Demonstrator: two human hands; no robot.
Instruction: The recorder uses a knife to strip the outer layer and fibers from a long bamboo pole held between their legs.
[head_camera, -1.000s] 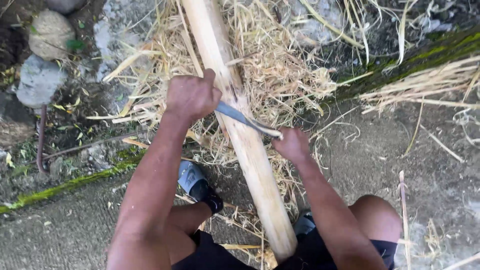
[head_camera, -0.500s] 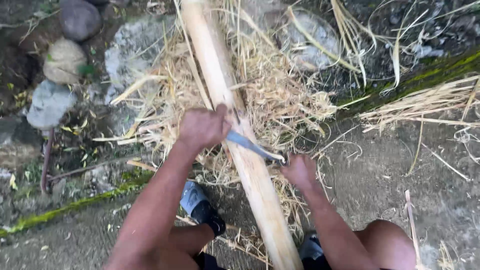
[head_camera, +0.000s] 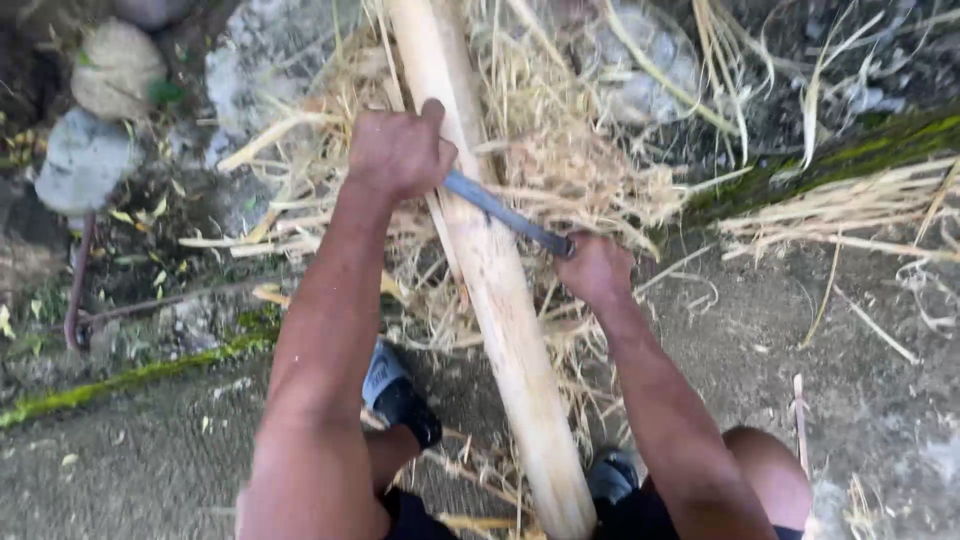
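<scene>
the ground (head_camera: 150, 470) is grey concrete with a mossy green edge, and beyond it dirt, stones (head_camera: 85, 160) and a heap of pale straw-like shavings (head_camera: 570, 170). across this runs a long pale peeled pole (head_camera: 490, 290), from the top of the view down to the bottom between the person's legs, with a dark shoe (head_camera: 395, 390) just left of it. a narrow grey metal blade (head_camera: 505, 213) lies slantwise over the pole, touching its top face. the left hand (head_camera: 398, 150) is clenched around the blade's upper-left end, fingers (head_camera: 432, 112) curled tight and pressed together against the pole's left side. the right hand (head_camera: 595, 270) grips the lower-right end, its fingers wrapped under and hidden, just right of the pole. compared with half a second ago, both hands and the blade sit further up the pole, and the view has tipped so the stones lie nearer the left edge. no packages, labels or signs show.
</scene>
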